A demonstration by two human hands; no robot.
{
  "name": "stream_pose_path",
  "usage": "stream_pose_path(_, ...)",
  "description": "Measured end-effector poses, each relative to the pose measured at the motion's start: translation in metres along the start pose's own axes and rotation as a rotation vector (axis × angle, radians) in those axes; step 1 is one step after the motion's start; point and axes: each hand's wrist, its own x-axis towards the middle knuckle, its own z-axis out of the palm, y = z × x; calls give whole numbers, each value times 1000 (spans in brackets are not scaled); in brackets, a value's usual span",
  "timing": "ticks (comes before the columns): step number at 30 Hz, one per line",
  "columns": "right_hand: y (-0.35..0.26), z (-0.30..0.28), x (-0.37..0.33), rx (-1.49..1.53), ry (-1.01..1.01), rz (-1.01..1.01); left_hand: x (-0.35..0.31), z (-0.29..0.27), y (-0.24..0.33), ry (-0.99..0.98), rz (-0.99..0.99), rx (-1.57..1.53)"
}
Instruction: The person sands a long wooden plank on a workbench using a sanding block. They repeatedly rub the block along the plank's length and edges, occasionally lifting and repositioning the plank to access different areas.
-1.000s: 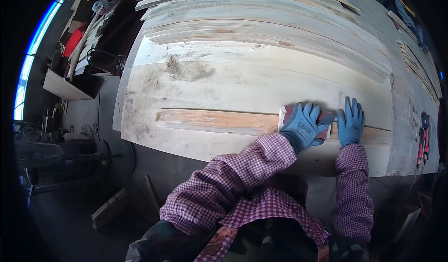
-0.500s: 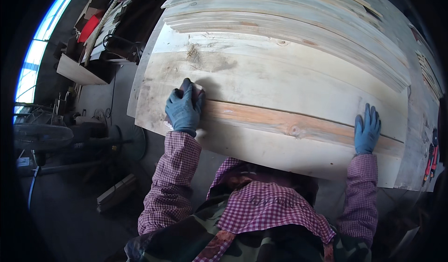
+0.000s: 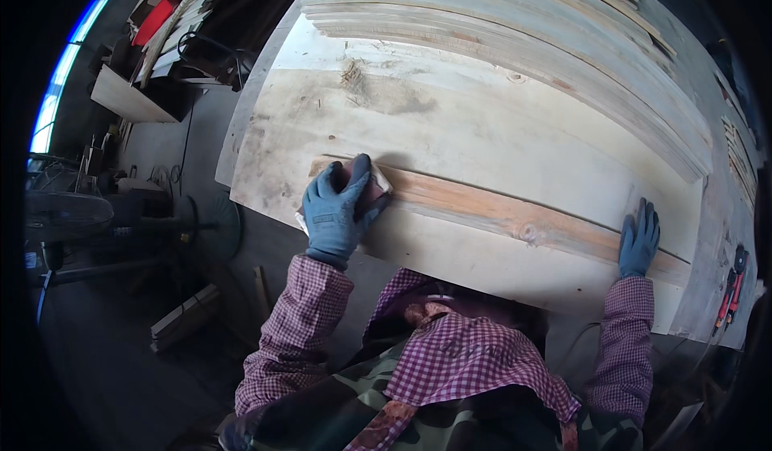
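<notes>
A long narrow wooden plank (image 3: pixel 482 211), orange-brown with a knot, lies across the near part of a pale wooden work board (image 3: pixel 450 129). My left hand (image 3: pixel 334 214), in a blue-grey glove, is closed around a dark reddish sanding block (image 3: pixel 376 191) that rests on the plank close to its left end. Part of the block is hidden by the fingers. Over at the plank's right end, my gloved right hand (image 3: pixel 639 239) lies flat with its fingers stretched out, touching the wood.
Several long planks (image 3: pixel 498 37) are stacked along the far side of the board. A little heap of shavings (image 3: pixel 352 75) lies at the far left. Red-handled pliers (image 3: pixel 730 297) rest at the right edge. On the left are a fan (image 3: pixel 72 211) and scrap wood (image 3: pixel 183 316) on the floor.
My left hand has slid to the right along the plank with the sanding block, uncovering the plank's left end. My right hand stays at the right end. The view has shifted slightly.
</notes>
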Motion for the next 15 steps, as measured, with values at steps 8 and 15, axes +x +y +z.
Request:
stream_pose_path(8,-12,1,0,-7,13,-5,2,15,90,-13,105,-163)
stream_pose_path(15,5,7,4,9,-57,20,23,44,183,-140,388,-382)
